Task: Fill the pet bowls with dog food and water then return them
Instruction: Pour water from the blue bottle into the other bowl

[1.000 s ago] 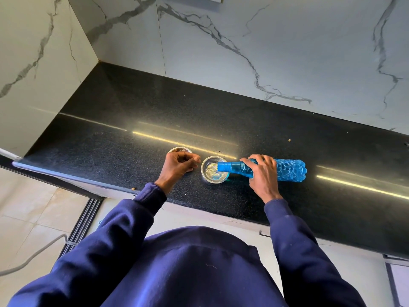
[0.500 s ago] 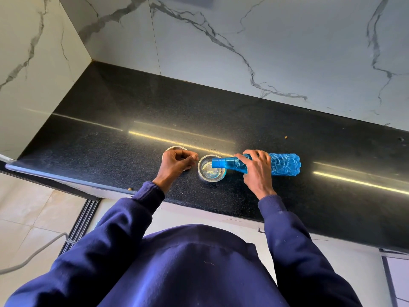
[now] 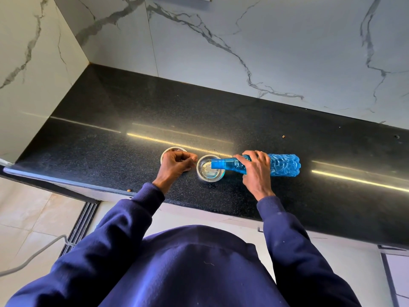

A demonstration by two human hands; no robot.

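Bottle (image 3: pixel 283 165) gripped in right hand (image 3: pixel 256 171), tipped sideways, mouth over centre-frame bowl (image 3: pixel 209 178). Left hand (image 3: pixel 177 165) curled above second bowl (image 3: pixel 171 149); I can't tell what it holds.

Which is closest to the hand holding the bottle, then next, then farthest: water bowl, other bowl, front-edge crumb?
1. Water bowl, just left of the right hand gripping the blue bottle.
2. Other bowl, farther left.
3. Crumb, far left, front edge of the counter.

no readable text, labels or numbers anywhere
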